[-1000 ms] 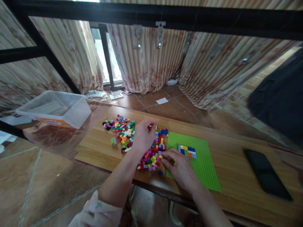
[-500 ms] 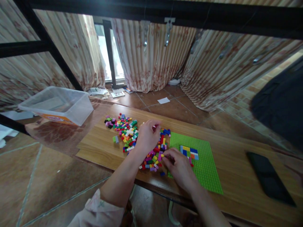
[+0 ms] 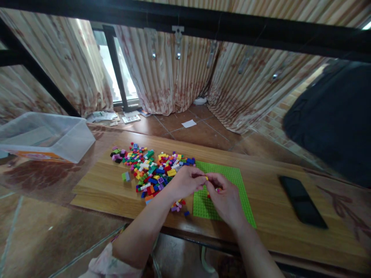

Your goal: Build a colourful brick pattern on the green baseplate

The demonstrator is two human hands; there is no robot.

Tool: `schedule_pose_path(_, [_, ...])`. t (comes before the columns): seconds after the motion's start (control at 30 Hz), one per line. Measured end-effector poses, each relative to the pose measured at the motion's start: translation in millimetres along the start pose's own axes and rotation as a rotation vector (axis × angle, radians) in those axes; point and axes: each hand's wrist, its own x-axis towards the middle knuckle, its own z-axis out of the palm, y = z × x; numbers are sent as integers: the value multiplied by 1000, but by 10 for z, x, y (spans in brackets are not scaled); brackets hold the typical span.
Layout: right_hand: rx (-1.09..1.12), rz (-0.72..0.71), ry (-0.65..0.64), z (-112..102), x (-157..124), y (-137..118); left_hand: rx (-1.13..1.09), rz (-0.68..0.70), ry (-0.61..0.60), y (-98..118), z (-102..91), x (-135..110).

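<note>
Grip narrow at center frame: right hand (image 3: pixel 224 195) pinches yellow brick (image 3: pixel 206 178)

Thumb and fingers of the right hand close on the yellow brick, just right of the frame's center, above the green plate (image 3: pixel 204 206). The left hand (image 3: pixel 187 182) meets it from the left, its grip narrow too, fingertips at the brick; whether they hold anything cannot be told. Under the right hand, a few pink and red bricks (image 3: pixel 218 190) show, partly hidden.

Left of the plate, the pile (image 3: pixel 153 170) spreads in many colors across the bench (image 3: pixel 266 197), partly behind the left hand and forearm. One blue brick (image 3: pixel 186 213) lies apart at lower center, near the plate's left edge. A black slab (image 3: pixel 303 202) lies at lower right; a clear tub (image 3: pixel 74 141) stands at the left edge.
</note>
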Motion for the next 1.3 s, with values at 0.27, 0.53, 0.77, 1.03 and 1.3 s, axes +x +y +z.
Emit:
schedule_pose_path(0.27, [59,-77,63,-106,-28,17,-265,-88,11,127,77,-15])
schedule_pose_path(0.53, [295,190,204,-397,44,242,-201,-112,82,137,121,39])
schedule_pose_path(0.77, [240,336,186,-650,27,511,-127,-81,72,54,171,107])
schedule_pose_path(1.03, [-25,244,-30,-653,-56,602,-10,48,52,-42,236,171])
schedule_pose_path(1.3, [-162,214,-25,-658,-75,559,92,101,60,-57,264,193])
